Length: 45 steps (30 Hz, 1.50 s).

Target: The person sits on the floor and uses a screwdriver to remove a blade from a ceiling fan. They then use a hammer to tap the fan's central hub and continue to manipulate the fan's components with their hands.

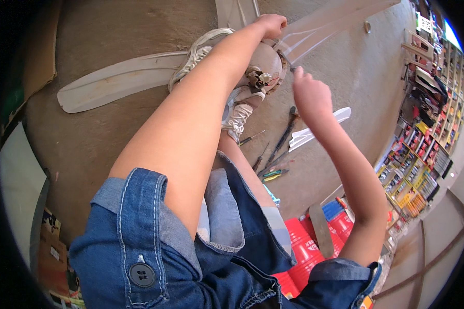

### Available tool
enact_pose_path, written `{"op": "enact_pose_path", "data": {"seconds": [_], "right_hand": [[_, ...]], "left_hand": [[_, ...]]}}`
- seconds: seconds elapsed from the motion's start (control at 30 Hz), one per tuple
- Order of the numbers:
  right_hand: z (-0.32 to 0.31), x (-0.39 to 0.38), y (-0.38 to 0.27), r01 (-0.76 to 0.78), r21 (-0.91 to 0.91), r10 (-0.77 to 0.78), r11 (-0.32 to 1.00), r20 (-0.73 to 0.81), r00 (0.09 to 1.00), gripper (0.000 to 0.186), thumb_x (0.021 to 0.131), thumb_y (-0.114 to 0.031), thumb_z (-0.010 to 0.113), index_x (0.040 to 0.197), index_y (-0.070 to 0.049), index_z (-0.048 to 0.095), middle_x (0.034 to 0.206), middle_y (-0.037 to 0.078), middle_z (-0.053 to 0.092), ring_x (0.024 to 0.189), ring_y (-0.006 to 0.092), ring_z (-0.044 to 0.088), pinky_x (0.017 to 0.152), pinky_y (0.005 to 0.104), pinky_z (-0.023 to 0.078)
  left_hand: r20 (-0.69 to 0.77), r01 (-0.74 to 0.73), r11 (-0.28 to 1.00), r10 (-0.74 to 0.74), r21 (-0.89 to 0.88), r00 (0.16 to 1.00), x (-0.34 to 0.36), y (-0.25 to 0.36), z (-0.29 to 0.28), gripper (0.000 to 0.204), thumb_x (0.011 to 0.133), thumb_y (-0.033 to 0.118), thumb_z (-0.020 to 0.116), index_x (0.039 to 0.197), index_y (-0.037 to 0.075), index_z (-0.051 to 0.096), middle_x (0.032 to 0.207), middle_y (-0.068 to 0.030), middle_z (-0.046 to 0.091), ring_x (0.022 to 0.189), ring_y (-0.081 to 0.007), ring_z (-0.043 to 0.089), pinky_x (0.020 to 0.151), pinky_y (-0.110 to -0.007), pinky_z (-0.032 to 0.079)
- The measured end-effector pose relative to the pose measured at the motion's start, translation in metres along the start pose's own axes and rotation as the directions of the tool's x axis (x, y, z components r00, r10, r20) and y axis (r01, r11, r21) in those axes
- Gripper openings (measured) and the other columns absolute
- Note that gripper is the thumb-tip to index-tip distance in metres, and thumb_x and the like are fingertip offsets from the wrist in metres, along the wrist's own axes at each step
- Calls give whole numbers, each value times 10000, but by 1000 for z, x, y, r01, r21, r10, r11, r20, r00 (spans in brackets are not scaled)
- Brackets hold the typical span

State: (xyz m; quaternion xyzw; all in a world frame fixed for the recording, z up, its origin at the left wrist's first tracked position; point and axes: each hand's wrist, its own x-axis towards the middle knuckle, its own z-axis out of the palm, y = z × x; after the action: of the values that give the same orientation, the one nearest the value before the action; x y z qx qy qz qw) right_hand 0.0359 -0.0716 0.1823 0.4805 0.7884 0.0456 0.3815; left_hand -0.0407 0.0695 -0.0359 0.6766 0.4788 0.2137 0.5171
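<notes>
A ceiling fan motor [267,59] lies on the floor between my shoes, with wires and a fitting at its centre. Pale blades spread from it: a left blade [118,81], an upper blade [233,13] and a right blade [335,26]. My left hand [271,26] rests at the motor's far edge, fingers curled closed; what lies in them is hidden. In my closed right hand [312,95] is a thin grey metal tool [290,64], its end reaching the motor's right rim. Its exact kind does not show. My shoe [239,116] stands against the motor's near side.
Near my foot lie a screwdriver [252,137], a second screwdriver [261,158], a long dark-handled tool [283,135], pliers [276,174] and a white ribbed piece [319,129]. Red drums [301,247] stand at lower right. Stocked shelves [415,175] line the right; cardboard [42,46] is left.
</notes>
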Motion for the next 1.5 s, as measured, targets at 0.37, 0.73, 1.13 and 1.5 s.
{"op": "enact_pose_path", "data": {"seconds": [0.37,0.73,1.13,1.5], "right_hand": [[2,1,58,-525,716,89,-461,625,775,259,917,-221,502,954,24,576,900,73,643,476,29,284,390,195,272],[-18,14,16,267,-50,-271,963,-202,941,171,828,-133,540,914,4,596,766,77,627,569,167,608,439,289,475],[-15,8,57,-527,817,235,233,479,846,351,906,-280,517,1033,24,637,804,72,684,500,62,434,461,232,380],[-16,21,47,98,170,-77,981,-128,989,165,812,-168,556,908,-68,646,797,122,623,721,316,637,655,413,511]], "left_hand": [[-28,-46,999,46,-11,999,-1,4,0,237,714,52,583,948,75,613,892,-91,663,842,-238,626,732,-344,491],[-16,-39,999,39,-7,999,-2,-4,-5,254,695,53,615,948,60,607,859,-96,649,808,-250,619,710,-348,492],[-232,-273,927,333,258,914,19,-17,10,196,728,109,574,912,54,610,877,-106,641,849,-251,602,826,-376,404],[-748,-139,982,-3,-128,664,-42,77,-82,208,862,190,540,916,-4,593,876,-170,599,828,-331,577,762,-425,465]]}}
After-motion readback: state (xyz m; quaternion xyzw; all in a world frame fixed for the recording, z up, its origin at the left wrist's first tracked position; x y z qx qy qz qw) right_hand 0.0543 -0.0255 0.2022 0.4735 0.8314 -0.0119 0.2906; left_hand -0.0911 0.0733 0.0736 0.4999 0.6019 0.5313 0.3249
